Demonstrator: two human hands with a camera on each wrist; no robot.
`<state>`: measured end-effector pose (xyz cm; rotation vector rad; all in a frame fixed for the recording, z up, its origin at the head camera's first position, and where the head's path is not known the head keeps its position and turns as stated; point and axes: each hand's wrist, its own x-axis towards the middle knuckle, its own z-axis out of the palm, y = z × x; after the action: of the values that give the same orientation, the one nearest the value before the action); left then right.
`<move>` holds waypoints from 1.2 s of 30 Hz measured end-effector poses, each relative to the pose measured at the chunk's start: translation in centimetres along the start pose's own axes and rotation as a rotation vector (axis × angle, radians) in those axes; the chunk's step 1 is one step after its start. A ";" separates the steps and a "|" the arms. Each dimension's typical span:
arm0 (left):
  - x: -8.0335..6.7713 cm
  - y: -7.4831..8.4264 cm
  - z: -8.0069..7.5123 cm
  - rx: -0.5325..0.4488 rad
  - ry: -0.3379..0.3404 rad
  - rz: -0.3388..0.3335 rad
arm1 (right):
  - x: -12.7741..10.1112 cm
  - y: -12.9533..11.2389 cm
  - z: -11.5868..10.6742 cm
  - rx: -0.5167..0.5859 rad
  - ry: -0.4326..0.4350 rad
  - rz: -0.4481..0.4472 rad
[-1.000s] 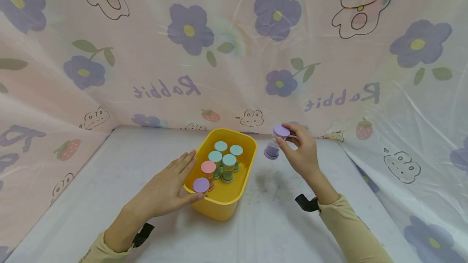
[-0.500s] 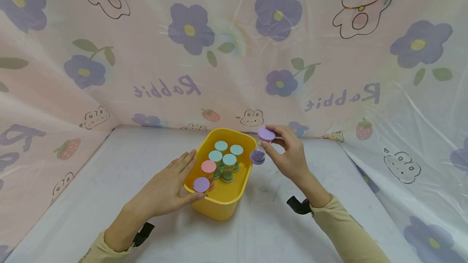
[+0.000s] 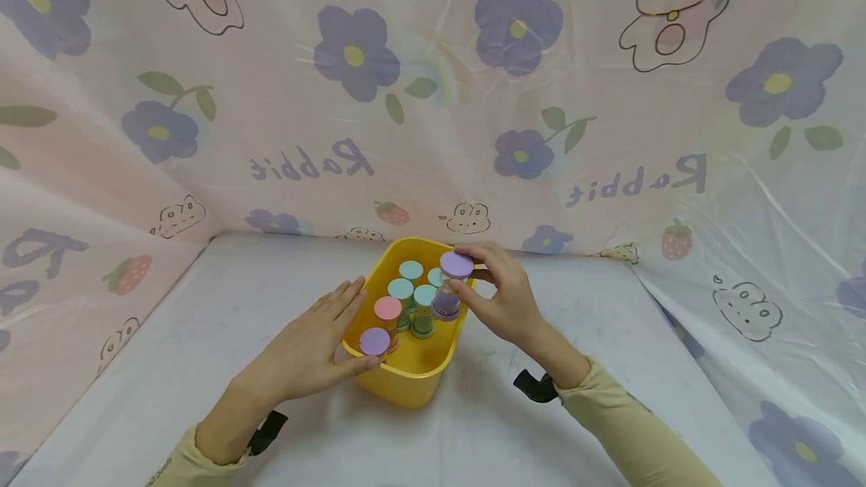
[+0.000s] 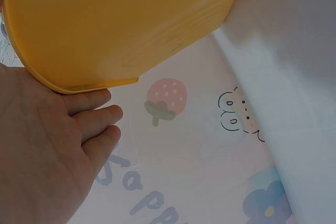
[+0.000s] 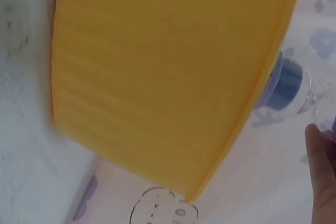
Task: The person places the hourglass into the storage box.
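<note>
The yellow tub (image 3: 413, 374) sits on the white worktop (image 3: 169, 367), and everything else is told from it. At its near left side the left hand (image 3: 307, 355) lies flat with straight, spread fingers pressing on the tub's wall. Inside the tub, in the near corner, stands a little jar with a purple lid (image 3: 374, 341), and just behind it one with a pink lid (image 3: 388, 308). Further in stand jars with teal lids (image 3: 410, 270). Over the tub's right rim the right hand (image 3: 504, 299) pinches a clear jar with a purple lid (image 3: 456, 264) by its top, holding it upright above the inside of the tub, beside the teal ones. Behind the tub hangs a flowery plastic sheet (image 3: 433, 96).
</note>
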<state>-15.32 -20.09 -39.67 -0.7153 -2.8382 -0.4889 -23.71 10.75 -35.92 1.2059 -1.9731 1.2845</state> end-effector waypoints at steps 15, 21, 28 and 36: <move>0.1 0.0 -0.1 0.003 -0.002 0.015 | -0.5 0.3 2.4 0.022 -0.211 0.109; 0.1 0.1 0.0 0.001 0.001 0.013 | -0.5 0.6 2.8 -0.023 -0.328 0.172; 0.0 0.0 0.0 0.014 0.008 0.029 | -0.3 1.3 2.9 -0.114 -0.419 0.140; 0.0 0.0 0.0 0.009 0.006 0.022 | 0.7 1.9 2.5 -0.151 -0.571 0.145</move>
<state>-15.31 -20.09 -39.68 -0.7417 -2.8219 -0.4731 -25.60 8.49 -37.35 1.4924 -2.5444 0.8900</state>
